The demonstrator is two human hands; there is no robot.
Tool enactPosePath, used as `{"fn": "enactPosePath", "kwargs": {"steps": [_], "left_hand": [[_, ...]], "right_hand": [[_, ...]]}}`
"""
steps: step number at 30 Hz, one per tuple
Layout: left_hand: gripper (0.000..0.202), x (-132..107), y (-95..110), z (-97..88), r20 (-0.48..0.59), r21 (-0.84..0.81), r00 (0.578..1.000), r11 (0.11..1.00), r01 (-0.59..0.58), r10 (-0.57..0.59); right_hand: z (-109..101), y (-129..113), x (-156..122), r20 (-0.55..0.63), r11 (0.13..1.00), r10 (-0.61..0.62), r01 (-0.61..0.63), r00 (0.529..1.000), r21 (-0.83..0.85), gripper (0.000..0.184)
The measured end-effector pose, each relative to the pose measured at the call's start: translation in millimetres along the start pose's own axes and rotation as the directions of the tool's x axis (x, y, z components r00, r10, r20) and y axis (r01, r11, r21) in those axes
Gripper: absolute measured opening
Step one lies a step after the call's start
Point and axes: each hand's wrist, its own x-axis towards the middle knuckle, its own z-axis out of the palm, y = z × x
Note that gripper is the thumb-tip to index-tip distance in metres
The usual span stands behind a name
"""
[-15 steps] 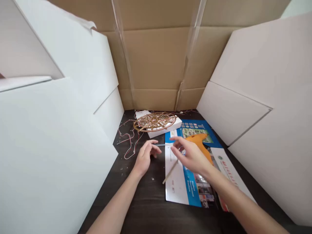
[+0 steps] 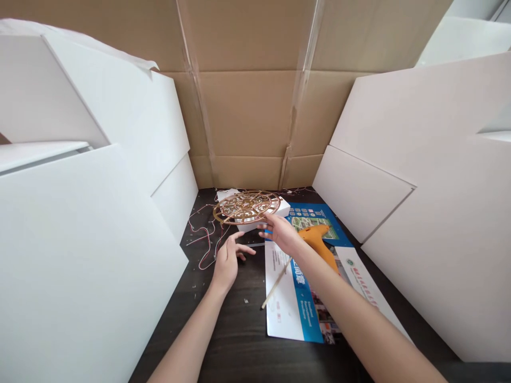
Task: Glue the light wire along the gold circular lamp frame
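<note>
My right hand [image 2: 281,232] reaches forward to the near edge of a round gold openwork disc [image 2: 245,205] that lies on a small white box [image 2: 280,207]. Its fingers are apart and its fingertips are at the disc's rim. My left hand [image 2: 227,259] rests on the dark table [image 2: 235,340] with its fingers spread and nothing in it. A thin grey strip [image 2: 255,244] lies just beyond its fingertips. A thin wooden stick [image 2: 275,284] lies across a white and blue leaflet [image 2: 297,303]. An orange glue gun [image 2: 319,242] lies right of my right wrist.
Thin red and white wires [image 2: 205,236] trail over the table left of the disc. White foam boards [image 2: 91,223] stand on the left, further white boards [image 2: 419,186] on the right, and a brown cardboard wall [image 2: 247,106] closes the back. A second printed leaflet [image 2: 365,282] lies at the right.
My right hand has moved forward from above the leaflet to the disc's near edge. My left hand has stayed in about the same place on the table. The camera has tilted slightly.
</note>
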Motion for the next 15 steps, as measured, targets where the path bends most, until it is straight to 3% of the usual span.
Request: {"fn": "enactPosePath", "kwargs": {"steps": [5,8,12,15], "left_hand": [[0.036,3.4,-10.7,-2.4,-0.068,0.105,0.997,0.994,-0.034,0.041],[0.031,6.9,-16.4,-8.7,-0.093,0.198,0.99,0.976,-0.086,0.106],[0.046,23.8,-12.5,-19.0,-0.112,0.366,0.972,0.918,-0.152,0.205],[0.066,48.6,0.5,-20.4,-0.009,0.488,0.955,0.836,-0.253,0.295]], "right_hand": [[-6.0,2.5,-6.5,-0.012,0.994,-0.054,0.054,0.998,0.094,0.013],[-20.4,-3.8,-22.8,-0.003,0.983,-0.106,0.105,0.994,0.154,0.02],[-46.3,-16.3,-43.7,0.026,0.96,-0.189,0.18,0.982,0.215,0.035],[-59.9,-19.1,-51.3,0.062,0.946,-0.23,0.209,0.971,0.249,0.035]]}}
